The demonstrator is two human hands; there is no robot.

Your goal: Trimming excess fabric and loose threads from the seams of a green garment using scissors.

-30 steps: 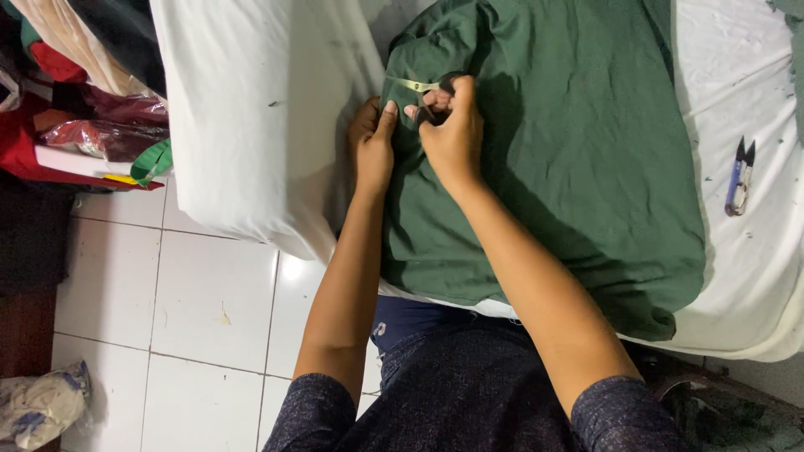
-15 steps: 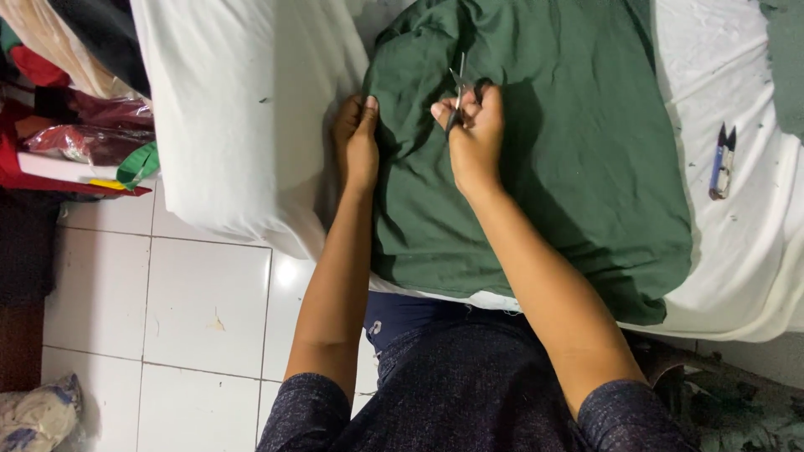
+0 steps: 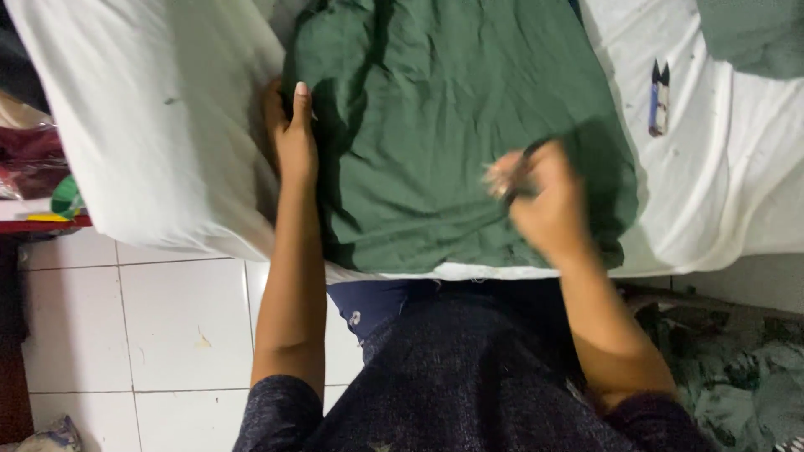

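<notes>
A dark green cloth (image 3: 435, 125) lies spread on a white-covered table (image 3: 151, 125). My left hand (image 3: 293, 138) rests flat on the cloth's left edge, fingers together and pointing away from me. Blurred with motion, my right hand (image 3: 544, 201) hovers over the cloth's near right part, its fingers closed on a small thread snip (image 3: 512, 176) whose dark handle shows between thumb and fingers.
A second snip with a blue handle (image 3: 659, 99) lies on the white cover at the right. More green fabric (image 3: 754, 33) sits at the far right corner. Red and coloured bundles (image 3: 33, 176) are stacked at the left. White floor tiles (image 3: 167, 318) lie below.
My right hand has pulled back from the cloth's upper middle toward me and to the right, still with the snip. My left hand stays on the cloth's left edge. The view has shifted.
</notes>
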